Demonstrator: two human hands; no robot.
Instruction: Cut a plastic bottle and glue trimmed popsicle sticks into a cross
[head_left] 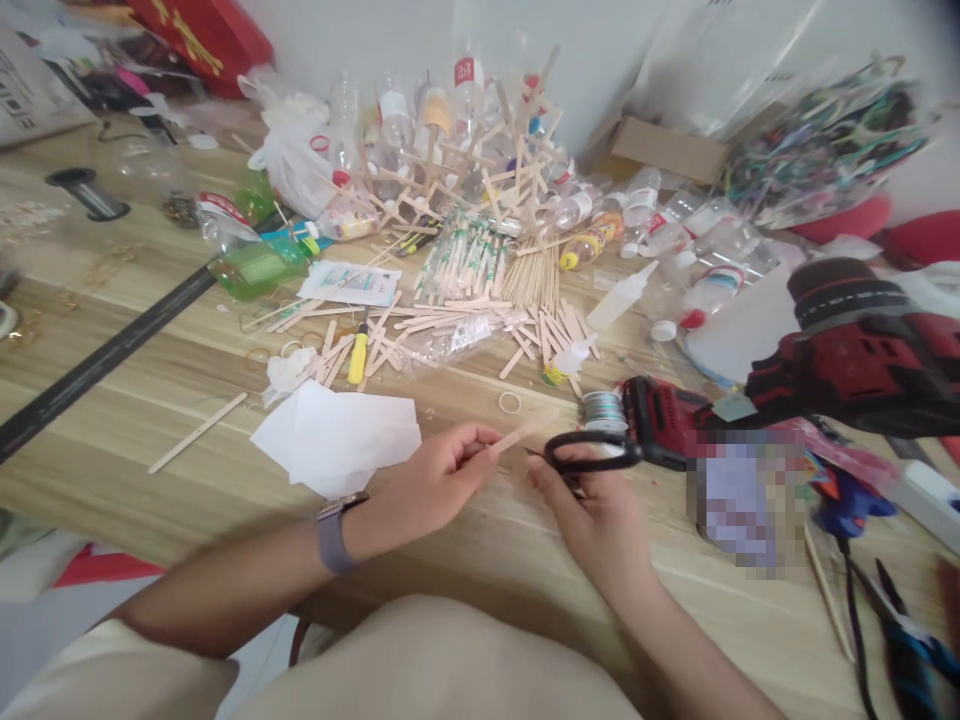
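Note:
My left hand pinches a flat wooden craft stick between thumb and fingers, its free end pointing up and to the right. Just right of it, my right hand is closed around a pair of scissors with black handle loops. The blades point toward the left hand and are mostly hidden by the fingers, so I cannot tell whether they touch the stick. White paper sheets lie left of the left hand. A single craft stick rests farther left on the wooden table.
A red and black power drill and a wire spool sit to the right. Ahead lie loose craft sticks, a yellow screwdriver and a glue bottle. Several plastic bottles stand behind. Pliers lie at lower right.

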